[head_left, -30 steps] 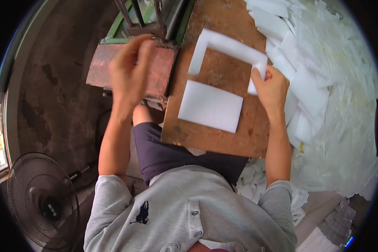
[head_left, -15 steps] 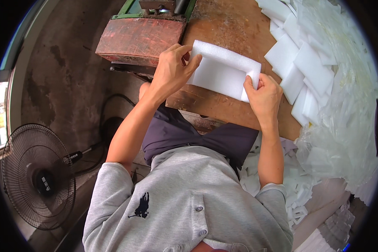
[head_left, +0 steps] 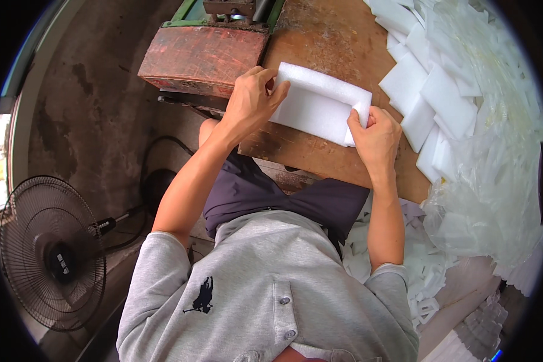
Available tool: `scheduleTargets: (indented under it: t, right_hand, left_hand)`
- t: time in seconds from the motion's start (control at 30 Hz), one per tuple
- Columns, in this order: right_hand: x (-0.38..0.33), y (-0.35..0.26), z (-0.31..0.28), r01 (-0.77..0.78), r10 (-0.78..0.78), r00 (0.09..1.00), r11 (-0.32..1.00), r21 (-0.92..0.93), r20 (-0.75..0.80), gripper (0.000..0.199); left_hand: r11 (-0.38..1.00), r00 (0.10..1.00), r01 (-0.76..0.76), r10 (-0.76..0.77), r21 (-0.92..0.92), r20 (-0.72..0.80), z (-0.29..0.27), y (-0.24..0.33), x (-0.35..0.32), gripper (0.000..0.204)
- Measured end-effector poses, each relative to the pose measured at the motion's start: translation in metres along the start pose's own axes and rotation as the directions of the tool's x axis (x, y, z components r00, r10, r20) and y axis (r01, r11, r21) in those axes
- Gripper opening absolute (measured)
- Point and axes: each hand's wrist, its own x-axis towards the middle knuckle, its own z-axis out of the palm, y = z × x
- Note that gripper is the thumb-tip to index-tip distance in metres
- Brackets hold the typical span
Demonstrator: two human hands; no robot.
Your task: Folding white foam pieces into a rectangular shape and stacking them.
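Left hand (head_left: 247,99), a second ago up in the air near the red block (head_left: 202,57), is now at the left arm of the white frame (head_left: 324,79), and the frame, then beyond the sheet (head_left: 314,117), now lies over it. Both hands grip the frame: the left thumb and fingers pinch its left arm, the right hand (head_left: 377,137) its right arm, thumb inside. It sits near the tabletop's (head_left: 326,30) near edge, toward the near left corner, its open side facing that edge.

It looks like foam: light, soft, springy, not slippery, though the thin arms could bend or tear. A pinch near both corners should keep it square without denting it.

Worn brown wood makes up the tabletop. White pieces (head_left: 434,99) heap along its right edge beside clear plastic (head_left: 476,211); the red block adjoins its left edge. A fan (head_left: 51,253) stands lower left, near a stained floor (head_left: 72,108).
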Motion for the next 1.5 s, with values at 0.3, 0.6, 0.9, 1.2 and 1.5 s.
scheduleTargets:
  t: [0.3, 0.6, 0.9, 1.2, 1.5]
  right_hand:
    - [-0.001, 0.003, 0.01, -0.015, 0.014, 1.0, 0.999, 0.037, 0.023, 0.029]
    - [0.004, 0.005, 0.019, -0.008, 0.007, 0.999, 1.0, 0.02, 0.053, 0.03]
    - [0.001, -0.005, 0.007, -0.001, 0.012, 0.995, 0.994, -0.11, 0.098, 0.033]
    - [0.0, 0.006, 0.012, 0.089, -0.069, 0.992, 0.976, -0.199, 0.104, 0.023]
    - [-0.001, -0.006, 0.013, 0.045, -0.007, 0.99, 0.963, -0.267, 0.14, 0.022]
  left_hand:
    - [0.999, 0.999, -0.024, 0.025, 0.038, -0.035, 0.003, -0.006, -0.003, 0.027]
    - [0.998, 0.999, -0.005, 0.007, 0.058, -0.032, 0.004, -0.004, 0.0, 0.027]
    - [0.885, 0.993, 0.115, -0.101, 0.451, -0.055, 0.029, 0.038, -0.032, 0.05]
    - [0.875, 0.889, -0.457, 0.453, 0.163, 0.064, 0.019, 0.101, -0.042, 0.052]
    - [0.897, 0.911, -0.365, 0.289, 0.251, 0.293, 0.022, 0.005, 0.019, 0.053]
